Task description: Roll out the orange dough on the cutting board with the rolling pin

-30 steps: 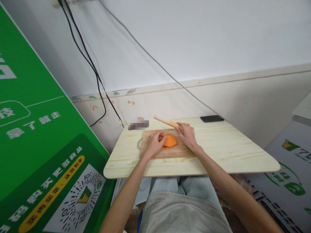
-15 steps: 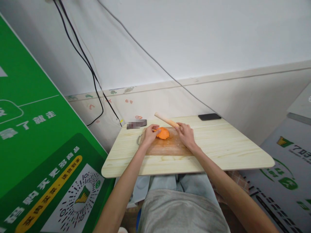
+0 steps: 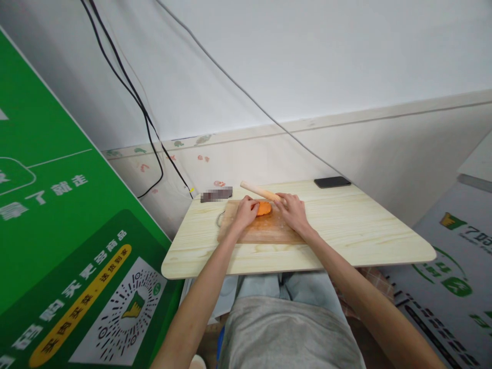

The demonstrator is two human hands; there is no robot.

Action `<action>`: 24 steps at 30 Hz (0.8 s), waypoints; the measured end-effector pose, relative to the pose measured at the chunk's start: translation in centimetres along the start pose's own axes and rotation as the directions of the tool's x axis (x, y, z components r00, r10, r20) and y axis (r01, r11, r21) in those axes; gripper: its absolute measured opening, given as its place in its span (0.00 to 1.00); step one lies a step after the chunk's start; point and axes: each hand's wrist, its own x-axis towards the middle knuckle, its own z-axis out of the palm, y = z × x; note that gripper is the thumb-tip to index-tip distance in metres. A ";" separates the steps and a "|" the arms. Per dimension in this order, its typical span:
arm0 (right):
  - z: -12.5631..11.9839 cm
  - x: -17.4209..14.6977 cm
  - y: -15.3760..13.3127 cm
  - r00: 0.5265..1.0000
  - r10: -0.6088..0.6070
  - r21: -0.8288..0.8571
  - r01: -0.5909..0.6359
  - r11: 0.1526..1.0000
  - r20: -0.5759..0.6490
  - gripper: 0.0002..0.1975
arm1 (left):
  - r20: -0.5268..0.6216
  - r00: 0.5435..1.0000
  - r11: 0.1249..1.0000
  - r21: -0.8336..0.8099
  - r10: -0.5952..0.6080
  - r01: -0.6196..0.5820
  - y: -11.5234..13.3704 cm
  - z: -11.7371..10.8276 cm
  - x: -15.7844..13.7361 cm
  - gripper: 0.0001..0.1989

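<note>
A flattened, rounded piece of orange dough (image 3: 264, 208) lies on the wooden cutting board (image 3: 246, 238), its left side covered by fingers. My left hand (image 3: 247, 211) pinches that left edge between thumb and fingers. In my right hand (image 3: 292, 211) is a wooden rolling pin (image 3: 258, 191), gripped near its right end. The pin slants up to the left, beyond the far side of the dough and apart from it. Damp-looking marks show on the board beside the dough.
The board rests on a pale wooden table (image 3: 369, 230), its metal handle (image 3: 220, 219) on the left. A black phone (image 3: 332, 182) lies at the back right, a partly blurred dark item (image 3: 217, 194) at the back left. A green panel (image 3: 57, 154) stands left; a wall is behind.
My left hand has shifted right and slightly nearer, closing on the dough's edge; less of the dough shows. The rolling pin has moved slightly left, still in my right hand.
</note>
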 end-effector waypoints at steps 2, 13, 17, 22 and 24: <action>-0.1 0.0 -0.1 1.000 0.006 -0.017 -0.006 1.000 0.009 0.18 | 0.024 0.999 1.000 -0.011 0.025 -0.025 0.0 -0.3 -0.2 0.13; -0.5 0.1 -0.4 0.999 0.034 -0.002 -0.034 0.999 0.039 0.18 | 0.093 0.992 0.970 -0.236 0.083 -0.059 0.8 -1.6 -1.5 0.10; -0.5 0.2 -0.4 0.998 0.041 0.016 -0.042 0.999 0.046 0.18 | 0.019 0.999 0.958 -0.285 0.041 -0.034 0.8 -1.5 -2.4 0.09; -0.6 0.2 -0.4 0.997 0.046 0.034 -0.048 0.998 0.055 0.18 | -0.081 0.996 0.961 -0.277 -0.027 0.004 1.0 -1.4 -2.7 0.06; -0.7 0.2 -0.5 0.997 0.043 0.038 -0.045 0.998 0.058 0.18 | -0.166 0.983 0.976 -0.215 -0.082 0.046 1.1 -1.7 -2.7 0.09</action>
